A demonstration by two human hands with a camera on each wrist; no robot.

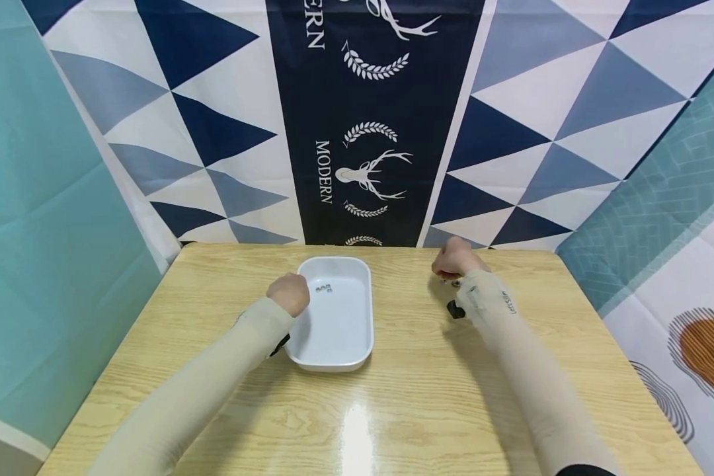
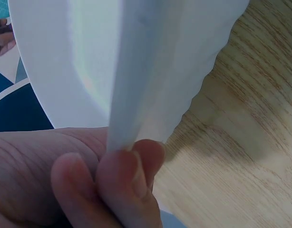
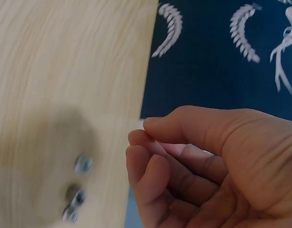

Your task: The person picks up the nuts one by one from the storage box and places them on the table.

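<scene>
A white rectangular tray (image 1: 339, 324) stands on the wooden table, left of centre. Its left rim is gripped by my left hand (image 1: 288, 295); the left wrist view has the fingers and thumb around the tray's wall (image 2: 150, 71). Several small metal nuts (image 1: 324, 288) lie inside the tray towards its far end. Near the table's back edge, my right hand (image 1: 457, 259) hovers over more small shiny nuts (image 3: 83, 164). Its thumb and fingertips (image 3: 153, 124) come together, fingers curled; I cannot tell whether something small is between them.
The wooden table (image 1: 404, 370) ends at the back against a patterned cloth (image 1: 369, 99). Teal cloth (image 1: 53, 218) hangs at the left side. A small black device (image 1: 455, 309) sits at the right wrist.
</scene>
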